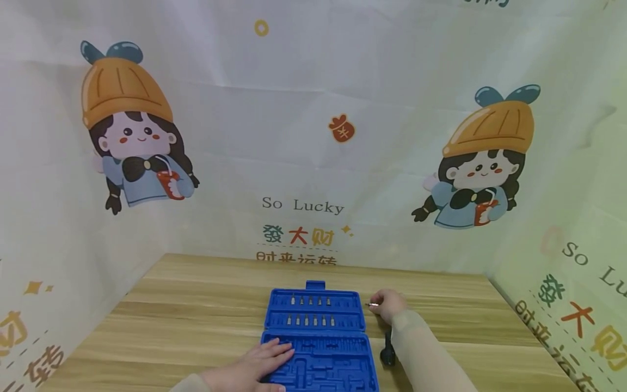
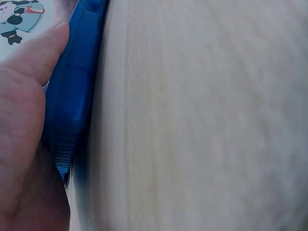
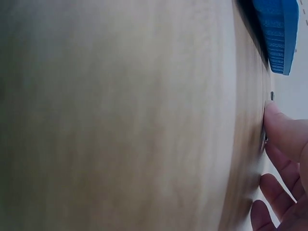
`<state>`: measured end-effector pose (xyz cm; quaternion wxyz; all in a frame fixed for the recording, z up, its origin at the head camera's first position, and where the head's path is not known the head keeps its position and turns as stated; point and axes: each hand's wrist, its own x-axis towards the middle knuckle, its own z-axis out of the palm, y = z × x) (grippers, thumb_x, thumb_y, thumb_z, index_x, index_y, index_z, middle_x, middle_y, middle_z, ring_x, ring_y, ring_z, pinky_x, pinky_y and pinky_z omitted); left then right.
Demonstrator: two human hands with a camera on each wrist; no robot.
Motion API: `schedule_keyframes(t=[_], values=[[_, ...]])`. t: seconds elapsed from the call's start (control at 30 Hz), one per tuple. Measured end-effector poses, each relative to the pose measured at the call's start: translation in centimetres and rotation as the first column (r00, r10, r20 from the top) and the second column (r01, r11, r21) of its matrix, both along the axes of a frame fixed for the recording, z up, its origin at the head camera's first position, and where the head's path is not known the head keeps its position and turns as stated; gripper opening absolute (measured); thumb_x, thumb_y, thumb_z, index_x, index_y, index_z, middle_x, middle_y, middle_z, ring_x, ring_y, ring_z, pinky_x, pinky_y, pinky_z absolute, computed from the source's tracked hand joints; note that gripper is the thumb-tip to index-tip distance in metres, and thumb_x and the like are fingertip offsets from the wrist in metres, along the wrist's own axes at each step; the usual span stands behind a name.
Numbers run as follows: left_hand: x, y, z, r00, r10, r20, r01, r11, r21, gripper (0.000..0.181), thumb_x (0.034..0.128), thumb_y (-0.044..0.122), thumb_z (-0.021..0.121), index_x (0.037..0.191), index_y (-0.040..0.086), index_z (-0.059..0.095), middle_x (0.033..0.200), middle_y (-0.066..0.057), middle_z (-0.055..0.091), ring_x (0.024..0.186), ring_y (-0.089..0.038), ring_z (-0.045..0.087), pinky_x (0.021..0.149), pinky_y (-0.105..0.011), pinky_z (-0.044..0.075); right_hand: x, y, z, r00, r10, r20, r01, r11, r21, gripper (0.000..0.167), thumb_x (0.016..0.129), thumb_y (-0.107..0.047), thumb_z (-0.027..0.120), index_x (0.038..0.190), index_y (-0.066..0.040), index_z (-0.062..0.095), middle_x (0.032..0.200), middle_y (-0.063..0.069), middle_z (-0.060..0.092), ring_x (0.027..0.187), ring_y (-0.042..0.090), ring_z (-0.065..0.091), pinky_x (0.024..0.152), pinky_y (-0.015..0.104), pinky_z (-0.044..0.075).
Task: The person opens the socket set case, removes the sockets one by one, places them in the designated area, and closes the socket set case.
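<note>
Metal bit (image 1: 373,304), qty 1, slim. Pos.: at the fingertips of R hand (image 1: 389,306), one end poking out past them to the L, toward the case. Held: pinched btwn thumb & forefinger, those two together on it, other fingers loosely bent; prob. held so b/c it's too small for a full-palm grip. Low over table (image 1: 196,305); contact w/ wood can't be told.

Blue case (image 1: 318,375), qty 1, unfolded flat, prob. so both halves face up & are in reach. Far half (image 1: 349,300) just L of R hand, apart from it; holds far row of bits (image 1: 311,300), qty 5, & near row of bits (image 1: 306,320), qty 6, spaced side by side, presumably to keep them sorted. Near half (image 1: 350,356): moulded recesses. Latch tab (image 1: 315,285) at far edge.

L hand (image 1: 259,362): palm down over L edge of near half, fingers straight, slightly apart, clamped on nothing; prob. steadying case vs. sliding.

Black tool (image 1: 387,355), qty 1, on table R of near half, partly hidden by R sleeve (image 1: 431,348); type unclear. Prob. parked there to be handy w/o crowding case.
</note>
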<state>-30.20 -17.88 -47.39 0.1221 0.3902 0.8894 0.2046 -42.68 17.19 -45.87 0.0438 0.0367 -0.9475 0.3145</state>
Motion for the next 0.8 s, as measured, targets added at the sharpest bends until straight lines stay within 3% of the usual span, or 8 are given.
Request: schedule_keyframes(t=[0.3, 0.47, 0.6, 0.7, 0.8], values=[[0.2, 0.3, 0.3, 1.000, 0.015, 0.009, -0.015, 1.000, -0.018, 0.069, 0.0982, 0.049, 0.047, 0.151, 0.008, 0.031, 0.155, -0.010, 0.029, 0.142, -0.039, 0.020, 0.109, -0.057, 0.024, 0.2, -0.5, 1.3, 1.000, -0.017, 0.026, 0.018, 0.999, -0.045, 0.019, 0.087, -0.009, 0.068, 0.103, 0.003, 0.066, 0.105, 0.018, 0.064, 0.094, 0.030, 0.059, 0.083, 0.046, 0.048], [0.2, 0.1, 0.4, 0.999, 0.022, 0.036, -0.022, 1.000, -0.008, 0.068, 0.0986, 0.046, 0.048, 0.151, 0.007, 0.030, 0.155, -0.011, 0.029, 0.142, -0.040, 0.019, 0.109, -0.058, 0.023, -0.1, -2.9, 2.0, 0.997, -0.004, 0.079, 0.017, 0.985, -0.170, 0.027, 0.092, -0.015, 0.064, 0.113, 0.001, 0.065, 0.112, 0.017, 0.064, 0.098, 0.029, 0.060, 0.084, 0.046, 0.049], [0.1, 0.0, 0.3, 1.000, 0.014, 0.028, -0.014, 1.000, -0.006, 0.068, 0.0987, 0.046, 0.048, 0.151, 0.006, 0.031, 0.155, -0.012, 0.030, 0.142, -0.040, 0.020, 0.109, -0.059, 0.023, -0.1, -5.4, 1.8, 0.993, -0.001, 0.118, 0.036, 0.955, -0.294, 0.028, 0.093, -0.017, 0.064, 0.115, 0.000, 0.064, 0.112, 0.014, 0.064, 0.103, 0.030, 0.059, 0.088, 0.047, 0.048], [0.0, 0.1, 0.3, 1.000, 0.013, 0.020, -0.013, 1.000, -0.006, 0.068, 0.0986, 0.046, 0.049, 0.150, 0.006, 0.031, 0.154, -0.011, 0.031, 0.142, -0.040, 0.020, 0.109, -0.059, 0.022, 0.4, -7.0, 1.4, 0.995, 0.007, 0.102, 0.027, 0.943, -0.330, 0.026, 0.091, -0.016, 0.067, 0.111, 0.000, 0.065, 0.107, 0.013, 0.065, 0.101, 0.030, 0.060, 0.088, 0.048, 0.047], [0.0, 0.2, 0.3, 1.000, 0.017, 0.017, -0.016, 1.000, -0.010, 0.067, 0.0986, 0.046, 0.048, 0.150, 0.007, 0.032, 0.154, -0.010, 0.031, 0.142, -0.040, 0.021, 0.109, -0.059, 0.022, 0.9, -8.0, 1.0, 0.996, -0.006, 0.085, 0.030, 0.961, -0.276, 0.023, 0.089, -0.022, 0.069, 0.105, -0.005, 0.068, 0.101, 0.008, 0.066, 0.095, 0.027, 0.060, 0.088, 0.048, 0.047]])
